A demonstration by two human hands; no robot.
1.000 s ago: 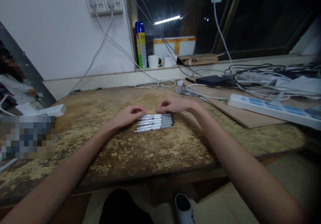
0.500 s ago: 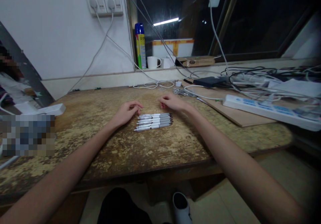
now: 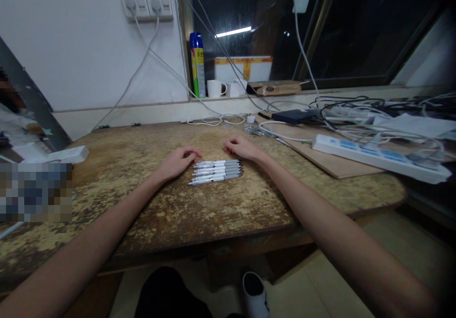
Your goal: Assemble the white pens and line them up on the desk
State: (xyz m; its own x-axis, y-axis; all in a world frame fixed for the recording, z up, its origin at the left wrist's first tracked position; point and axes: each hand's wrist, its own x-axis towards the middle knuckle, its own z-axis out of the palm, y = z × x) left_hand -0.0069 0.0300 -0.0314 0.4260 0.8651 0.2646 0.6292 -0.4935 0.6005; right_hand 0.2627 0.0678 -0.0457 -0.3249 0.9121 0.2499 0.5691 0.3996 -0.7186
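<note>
Pens (image 3: 216, 172) | between both hands | inside table's (image 3: 213, 213) near edge | bare wood nearer

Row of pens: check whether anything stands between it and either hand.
Nothing visible stands between the left hand or the right hand and the row of pens. Left fingers are right by the far pens' left ends; whether they touch is unclear. The power strip lies well off to the right.

White and grey pens (image 3: 216, 172) — the spray can (image 3: 198, 66) yellow, green and red, blue-capped — brown, pale-blotched tabletop (image 3: 221, 209).
</note>
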